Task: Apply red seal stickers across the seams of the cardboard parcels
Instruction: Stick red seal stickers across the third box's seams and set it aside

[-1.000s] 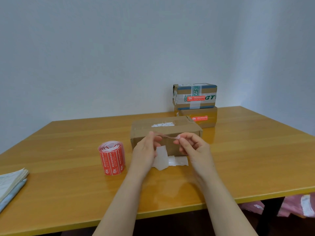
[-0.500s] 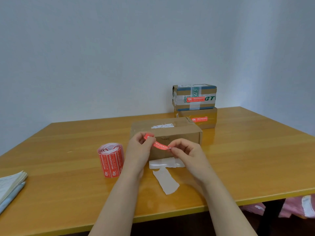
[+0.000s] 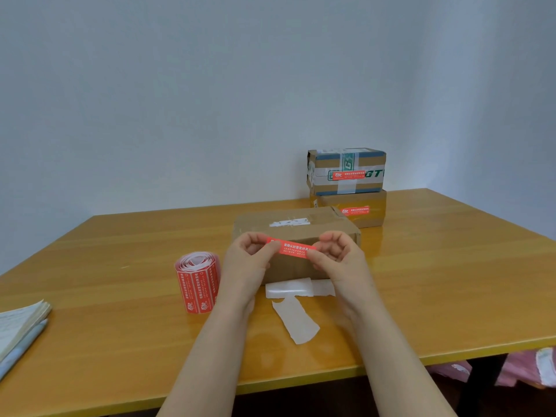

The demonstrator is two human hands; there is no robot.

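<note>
My left hand and right hand each pinched one end of the red seal sticker, so it stayed flat and could not stick to itself. I held it just before the plain cardboard parcel on the worktop, near its top edge.

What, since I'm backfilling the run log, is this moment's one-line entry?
step: placing seal; left hand: pinches red sticker, left end; right hand: pinches right end; sticker: stretched before near parcel, upper front
</note>
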